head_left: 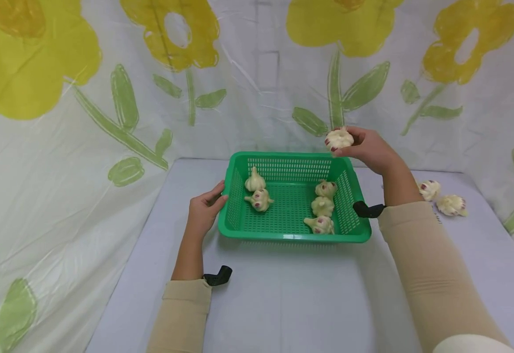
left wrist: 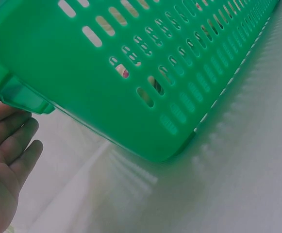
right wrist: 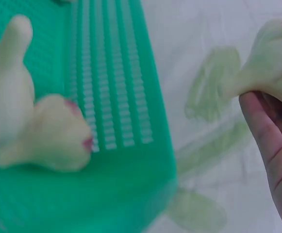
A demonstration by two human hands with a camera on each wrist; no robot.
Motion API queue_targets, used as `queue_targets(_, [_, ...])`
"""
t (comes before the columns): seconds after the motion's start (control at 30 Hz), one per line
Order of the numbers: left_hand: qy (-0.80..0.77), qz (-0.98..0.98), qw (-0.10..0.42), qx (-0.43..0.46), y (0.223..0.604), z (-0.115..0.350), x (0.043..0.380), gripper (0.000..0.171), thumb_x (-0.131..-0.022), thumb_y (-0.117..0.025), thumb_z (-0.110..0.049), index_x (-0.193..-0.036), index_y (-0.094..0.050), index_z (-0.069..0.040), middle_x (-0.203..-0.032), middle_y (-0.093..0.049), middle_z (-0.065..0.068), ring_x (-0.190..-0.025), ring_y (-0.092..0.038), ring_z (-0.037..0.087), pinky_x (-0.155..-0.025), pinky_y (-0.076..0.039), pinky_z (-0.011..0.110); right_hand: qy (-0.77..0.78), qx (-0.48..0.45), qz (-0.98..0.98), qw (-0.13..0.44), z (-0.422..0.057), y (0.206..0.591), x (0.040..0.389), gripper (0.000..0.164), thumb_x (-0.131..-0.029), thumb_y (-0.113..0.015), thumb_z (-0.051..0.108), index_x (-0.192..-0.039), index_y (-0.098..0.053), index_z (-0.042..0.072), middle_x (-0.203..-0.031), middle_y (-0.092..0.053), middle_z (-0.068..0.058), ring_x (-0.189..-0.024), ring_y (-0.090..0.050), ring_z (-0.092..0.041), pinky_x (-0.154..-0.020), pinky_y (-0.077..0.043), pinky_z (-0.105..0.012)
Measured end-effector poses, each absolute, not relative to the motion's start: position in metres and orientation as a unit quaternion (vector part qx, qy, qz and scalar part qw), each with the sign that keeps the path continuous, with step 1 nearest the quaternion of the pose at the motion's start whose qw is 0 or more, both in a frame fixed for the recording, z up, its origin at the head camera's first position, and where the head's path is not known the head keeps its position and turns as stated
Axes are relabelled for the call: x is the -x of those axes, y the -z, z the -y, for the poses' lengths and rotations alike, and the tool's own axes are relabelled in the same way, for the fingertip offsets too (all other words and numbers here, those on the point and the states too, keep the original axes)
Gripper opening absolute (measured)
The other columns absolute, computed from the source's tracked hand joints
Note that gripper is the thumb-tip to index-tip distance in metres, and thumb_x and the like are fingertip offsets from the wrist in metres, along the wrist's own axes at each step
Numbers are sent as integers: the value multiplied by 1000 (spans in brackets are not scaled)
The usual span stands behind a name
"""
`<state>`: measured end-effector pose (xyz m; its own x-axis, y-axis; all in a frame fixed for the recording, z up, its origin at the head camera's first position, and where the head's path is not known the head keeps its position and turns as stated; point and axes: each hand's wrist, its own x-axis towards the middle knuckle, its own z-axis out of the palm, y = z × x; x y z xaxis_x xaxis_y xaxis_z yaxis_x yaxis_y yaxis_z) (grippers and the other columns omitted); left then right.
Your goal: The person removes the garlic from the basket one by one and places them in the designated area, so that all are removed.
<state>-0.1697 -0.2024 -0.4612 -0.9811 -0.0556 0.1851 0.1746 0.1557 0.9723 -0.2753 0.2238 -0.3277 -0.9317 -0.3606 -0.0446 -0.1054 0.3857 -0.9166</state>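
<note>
A green plastic basket [head_left: 289,237] with slotted walls stands on the table. My left hand [head_left: 204,210] holds its left rim between thumb and fingers; in the left wrist view, the fingers [left wrist: 17,138] lie below the lip, and the thumb is hidden. Above the basket's far right corner, my right hand [head_left: 373,149] grips a garlic bulb [head_left: 338,140], cream with purple patches. Its stem end [right wrist: 235,85] shows in the right wrist view. Inside, two garlic bulbs [head_left: 259,199] sit at the left, and three garlic bulbs [head_left: 322,206] form a row along the right wall.
Two more garlic bulbs [head_left: 452,205] lie on the white table [head_left: 283,299] right of the basket, beside my right forearm. A white curtain [head_left: 257,113] printed with yellow flowers hangs behind the table. Each wrist carries a small black mount [head_left: 218,276].
</note>
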Motion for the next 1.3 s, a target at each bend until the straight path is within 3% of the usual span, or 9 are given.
queue_targets(0.33, [651,752,101,37,459,203,169,45,-92,-71,-25,-132,-61,-6,-139,-59,2,-130,-55,16,-104,-46,22,560,85,-821,76,-273,334,271,63,-95,-67,24,-151,-39,15,-122,-55,10,-111,-53,-4,-85,-48,-11])
queue_targets(0.57, [646,756,101,39,457,203,169,46,-93,-71,-25,-133,-60,-6,-139,-58,3,-131,-54,17,-104,-46,22,648,22,-757,78,-294,355,271,75,-93,-69,16,-156,-27,13,-130,-50,7,-111,-52,-3,-84,-50,-10])
queue_targets(0.7, [645,756,100,45,456,203,170,46,-93,-70,-25,-133,-60,-5,-140,-58,4,-131,-54,18,-104,-46,23,711,-13,-698,83,-302,371,270,83,-92,-69,8,-158,-18,11,-133,-45,4,-112,-53,-3,-88,-52,-11])
queue_targets(0.93, [639,762,96,44,460,204,171,47,-92,-71,-29,-133,-61,-7,-139,-59,1,-130,-55,15,-104,-46,22,733,-62,-673,73,-312,400,265,85,-89,-71,5,-158,-20,10,-126,-49,5,-103,-60,2,-100,-48,-19])
queue_targets(1.07, [638,763,93,41,461,203,170,48,-92,-71,-30,-133,-61,-8,-139,-59,0,-129,-55,14,-104,-47,22,713,-81,-693,68,-315,416,261,87,-89,-72,9,-158,-19,11,-128,-48,5,-102,-57,4,-96,-49,-14])
queue_targets(1.17, [639,763,89,41,462,203,170,48,-92,-71,-30,-134,-60,-8,-140,-58,1,-130,-55,15,-103,-47,22,666,-94,-737,69,-318,424,260,88,-90,-73,19,-159,-19,13,-140,-44,-2,-109,-52,2,-89,-49,-9])
queue_targets(1.3, [639,764,84,39,463,203,169,48,-93,-70,-30,-134,-60,-8,-141,-58,0,-130,-54,15,-104,-46,22,591,-105,-796,81,-320,432,259,93,-89,-73,35,-159,-16,16,-158,-29,-10,-129,-42,-12,-105,-45,-22])
